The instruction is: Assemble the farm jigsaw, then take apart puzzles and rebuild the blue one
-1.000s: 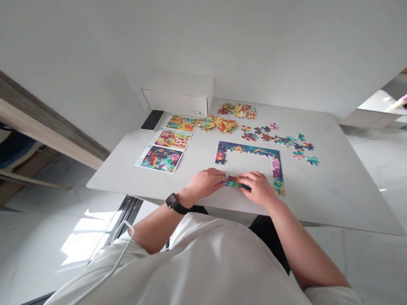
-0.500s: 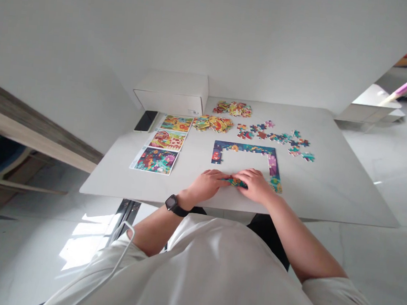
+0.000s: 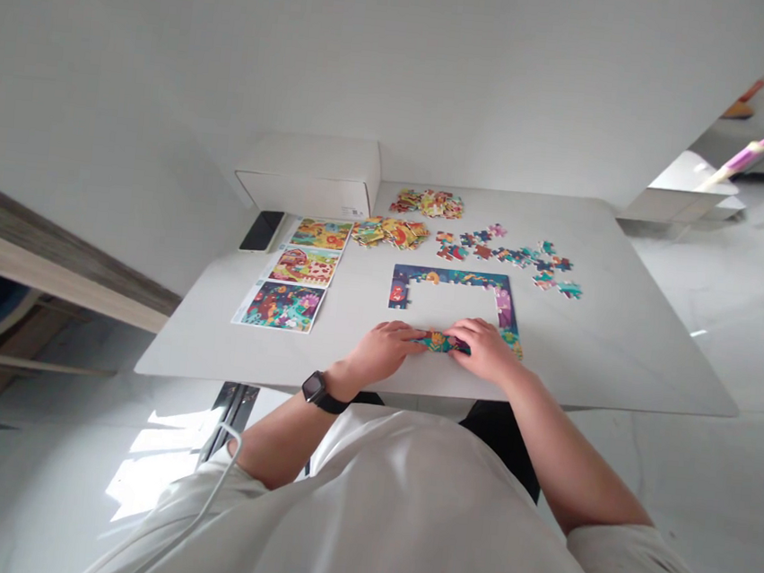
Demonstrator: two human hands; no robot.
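On the white table, a strip of joined jigsaw pieces [image 3: 440, 342] with orange and teal plants lies along the near side of a puzzle frame [image 3: 470, 279]. My left hand [image 3: 382, 351] grips the left end of this strip, fingers closed together. Over its right part bends my right hand [image 3: 484, 350], fingertips pressing on the pieces and hiding some of them. The frame's dark blue top row, short left column and purple right column are joined, with a gap at the lower left. Whether the strip links to the right corner is hidden by my right hand.
Loose puzzle pieces [image 3: 539, 261] lie beyond the frame, with yellow [image 3: 391, 233] and mixed piles [image 3: 430, 203] further left. A picture sheet [image 3: 315, 321], a phone [image 3: 262, 231] and a white box [image 3: 308, 171] occupy the left side. The near table edge [image 3: 318, 387] is close to my wrists.
My right hand has opened a wider space from the left, so more of the strip shows between them. The whole view has shifted slightly.
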